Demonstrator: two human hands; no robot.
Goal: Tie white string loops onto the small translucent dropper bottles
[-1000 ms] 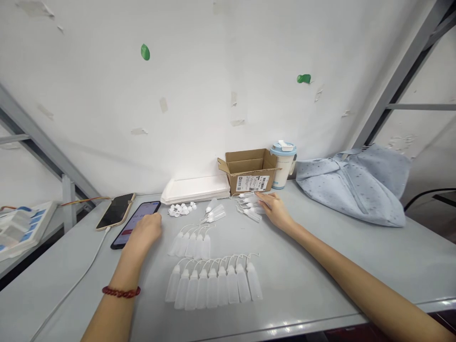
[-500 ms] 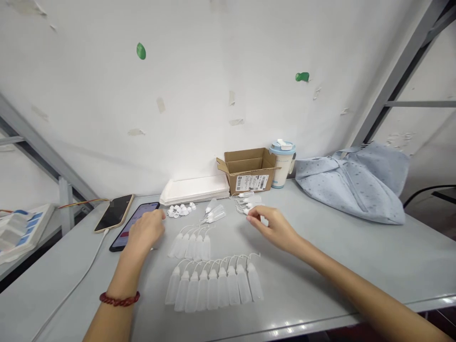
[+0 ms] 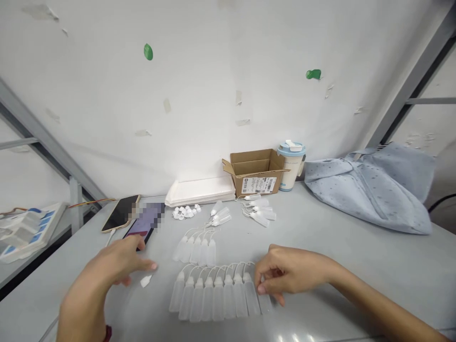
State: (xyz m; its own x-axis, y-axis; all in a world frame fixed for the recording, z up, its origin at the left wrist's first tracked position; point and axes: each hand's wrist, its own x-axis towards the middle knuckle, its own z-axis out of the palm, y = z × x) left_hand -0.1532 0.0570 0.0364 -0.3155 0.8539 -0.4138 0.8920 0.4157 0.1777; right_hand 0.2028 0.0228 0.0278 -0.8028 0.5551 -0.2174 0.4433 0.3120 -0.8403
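Observation:
My left hand is open over the table's left side, its thumb and fingers apart. Just below the thumb lies a small white nozzle cap, seemingly apart from it. At the right end of the front row, my right hand has its fingers curled around the last squeeze bottle, whose upper part they hide. The other translucent bottles in that row lie side by side, with thin curved tubes at their tops. Behind them is a shorter row of similar bottles.
Loose bottles and small white caps lie farther back. Along the wall stand a white stack, an open cardboard box, a lidded cup and a blue cloth bag. Two phones lie left.
My right hand has moved from the loose bottles at the back to the front row's right end. My left hand has come nearer and opened, uncovering the nozzle cap. The view has shifted slightly.

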